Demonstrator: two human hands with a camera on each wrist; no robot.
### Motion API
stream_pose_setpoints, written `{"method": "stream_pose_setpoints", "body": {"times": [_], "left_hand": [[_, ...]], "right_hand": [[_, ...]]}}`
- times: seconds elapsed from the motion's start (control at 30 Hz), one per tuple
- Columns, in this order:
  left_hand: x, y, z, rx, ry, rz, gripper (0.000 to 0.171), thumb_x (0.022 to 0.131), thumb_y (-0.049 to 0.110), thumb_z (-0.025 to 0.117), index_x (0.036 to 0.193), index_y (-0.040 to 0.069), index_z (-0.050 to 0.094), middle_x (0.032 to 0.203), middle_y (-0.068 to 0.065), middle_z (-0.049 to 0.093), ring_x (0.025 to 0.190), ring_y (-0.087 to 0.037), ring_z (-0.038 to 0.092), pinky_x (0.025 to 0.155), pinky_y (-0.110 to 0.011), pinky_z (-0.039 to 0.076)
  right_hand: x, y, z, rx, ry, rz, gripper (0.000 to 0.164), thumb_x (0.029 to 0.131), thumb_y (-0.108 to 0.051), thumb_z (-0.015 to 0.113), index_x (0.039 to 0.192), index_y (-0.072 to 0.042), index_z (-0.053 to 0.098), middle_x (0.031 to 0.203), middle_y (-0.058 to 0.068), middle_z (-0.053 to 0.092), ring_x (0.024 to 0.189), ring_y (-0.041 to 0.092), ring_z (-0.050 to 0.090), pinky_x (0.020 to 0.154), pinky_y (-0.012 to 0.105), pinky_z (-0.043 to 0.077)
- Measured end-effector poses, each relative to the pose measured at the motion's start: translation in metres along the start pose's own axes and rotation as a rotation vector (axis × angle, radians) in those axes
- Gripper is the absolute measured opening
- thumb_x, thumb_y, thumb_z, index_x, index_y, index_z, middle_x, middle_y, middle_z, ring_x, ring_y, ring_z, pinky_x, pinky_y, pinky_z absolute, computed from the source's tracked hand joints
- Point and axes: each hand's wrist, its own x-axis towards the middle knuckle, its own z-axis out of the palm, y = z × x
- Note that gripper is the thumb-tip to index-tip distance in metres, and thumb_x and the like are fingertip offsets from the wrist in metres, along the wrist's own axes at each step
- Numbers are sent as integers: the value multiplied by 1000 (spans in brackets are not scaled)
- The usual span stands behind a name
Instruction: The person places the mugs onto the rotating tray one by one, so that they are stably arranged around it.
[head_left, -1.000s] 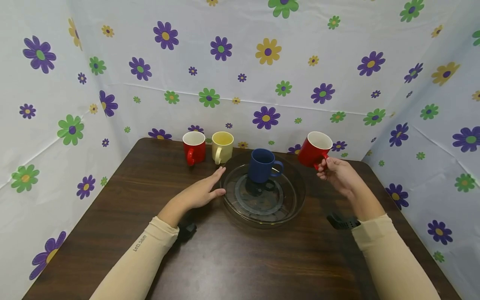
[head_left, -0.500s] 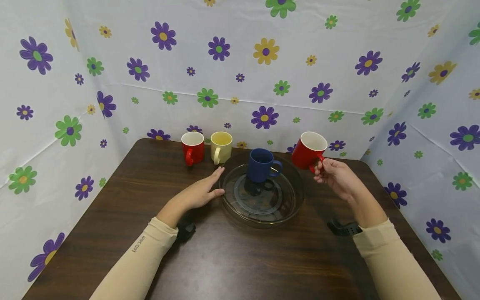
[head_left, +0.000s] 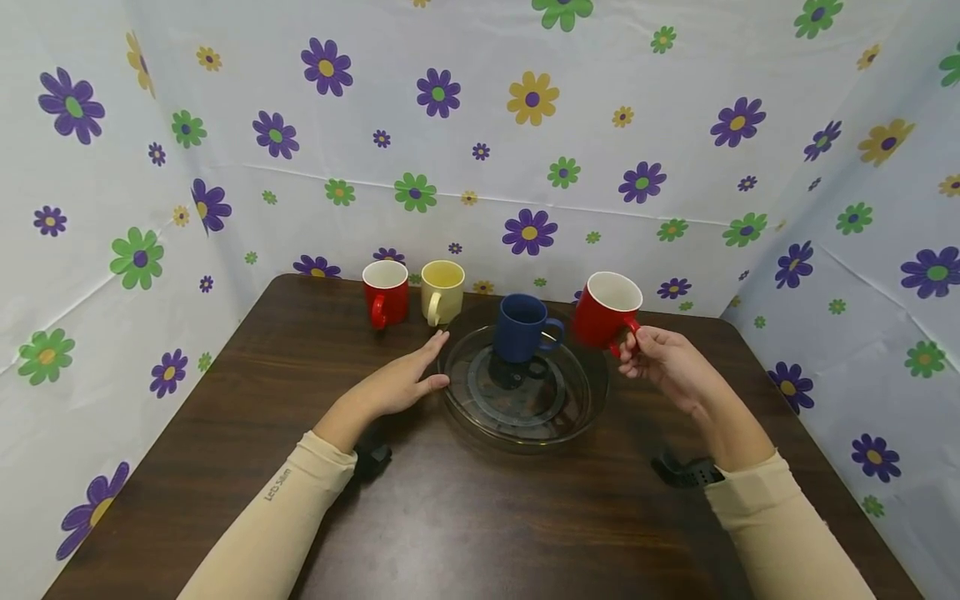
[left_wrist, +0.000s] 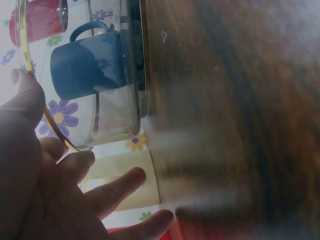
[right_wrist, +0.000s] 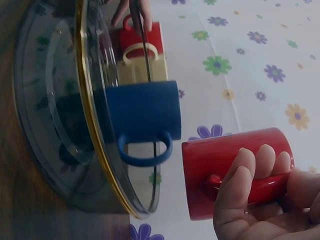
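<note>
My right hand (head_left: 667,364) grips the handle of a red mug (head_left: 597,321) with a white inside. This mug hangs tilted by the right back rim of a clear glass bowl (head_left: 517,443); in the right wrist view it is apart from the rim. A dark blue mug (head_left: 516,335) stands upright inside the bowl, its handle to the right. Fingers straight, my left hand (head_left: 397,385) rests against the bowl's left side. In the left wrist view its thumb (left_wrist: 31,95) lies at the golden rim, and its fingers spread below.
Beyond the left fingertips, a cream-yellow mug (head_left: 442,304) and another red mug (head_left: 387,307) stand side by side near the back edge of the dark wooden table (head_left: 480,517). A flower-print cloth (head_left: 480,108) closes off the back and both sides.
My right hand has carried the red mug left and slightly down toward the bowl. My left hand, the bowl and the other mugs have stayed in place.
</note>
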Motion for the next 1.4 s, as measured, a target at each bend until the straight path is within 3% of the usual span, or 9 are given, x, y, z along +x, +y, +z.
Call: {"method": "stream_pose_setpoints", "body": {"times": [0.37,0.93,1.4], "left_hand": [[0,1,-1,-7,-3,-3,83,103,40,57,164,10,9,169,-15,11,153,-33,21,122,-52,20],[-2,3,0,-7,4,2,82,103,39,57,164,9,10,169,-16,12,152,-34,23,122,-52,21],[-2,4,-2,-5,-3,-8,83,103,39,57,164,10,10,169,-14,11,153,-33,22,122,-52,21]], "right_hand": [[-4,11,17,-7,-48,25,26,110,-21,44,97,-6,62,87,4,66,80,16,68,77,26,59],[1,22,35,-142,-78,95,32,110,-25,46,101,0,63,99,11,73,82,18,72,80,29,60],[4,26,44,-109,-72,207,31,110,-24,45,102,1,61,106,13,75,81,19,73,82,29,60]]}}
